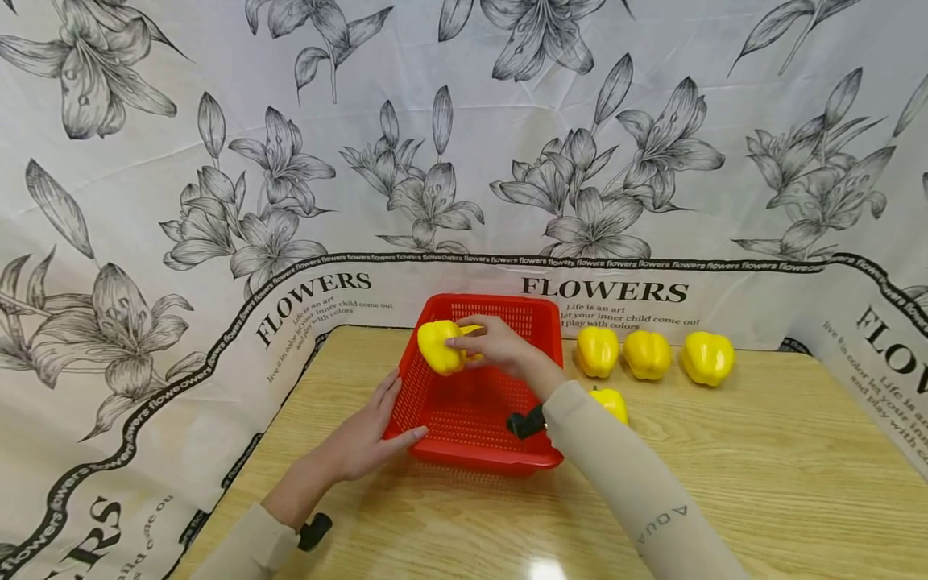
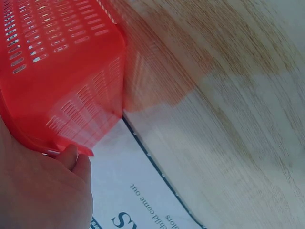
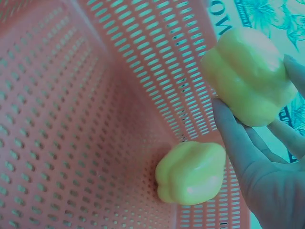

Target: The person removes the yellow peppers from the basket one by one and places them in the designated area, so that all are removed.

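Over red slotted plastic basket (image 1: 486,461) gripped by left hand (image 1: 366,435), pinching glossy yellow lobed pepper (image 1: 437,346) in right hand (image 1: 500,346), leftward, apart from second yellow pepper (image 3: 190,174) inside.

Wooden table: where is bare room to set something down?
The wooden table is barest right of the right sleeve, in front of the three yellow peppers. A smaller patch lies before the red basket, between right sleeve and left sleeve. It is crowded right of the basket, by a nearer pepper and the right sleeve.
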The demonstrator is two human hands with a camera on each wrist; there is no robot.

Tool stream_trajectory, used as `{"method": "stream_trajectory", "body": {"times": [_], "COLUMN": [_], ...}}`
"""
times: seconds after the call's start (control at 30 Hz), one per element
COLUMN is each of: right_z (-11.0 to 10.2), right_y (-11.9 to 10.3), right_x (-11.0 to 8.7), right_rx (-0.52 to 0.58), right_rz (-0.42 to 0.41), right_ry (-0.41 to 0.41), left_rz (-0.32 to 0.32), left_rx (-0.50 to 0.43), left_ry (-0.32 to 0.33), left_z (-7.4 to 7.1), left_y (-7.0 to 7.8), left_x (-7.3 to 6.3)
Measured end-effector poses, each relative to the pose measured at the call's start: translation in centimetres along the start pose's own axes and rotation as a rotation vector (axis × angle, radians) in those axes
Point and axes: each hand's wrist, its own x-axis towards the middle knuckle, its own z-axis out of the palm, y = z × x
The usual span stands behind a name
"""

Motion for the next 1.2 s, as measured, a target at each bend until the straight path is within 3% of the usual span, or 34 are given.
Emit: {"method": "stream_trajectory", "body": {"times": [0.47,0.7,1.0,1.2], "right_z": [-1.6,-2.7,-5.2,-6.6], "right_y": [-3.2,-3.9,-3.8,-3.0], "right_x": [-2.6,-4.7,-7.8,-9.4], "right_rx": [0.174,0.223,0.163,0.125], "right_rz": [-0.013,-0.041,-0.082,-0.04], "right_ry": [0.001,0.049,0.059,0.106], "left_rz": [0.026,0.01,0.023,0.029], "left_rx": [0.007,0.011,0.021,0.029], "left_ry": [0.007,0.005,0.013,0.023], "left_z": [-0.2,0.0,0.1,0.2], "left_y": [0.2,0.0,-0.1,-0.1], "left_x": [0.0,0.0,0.0,0.0]}}
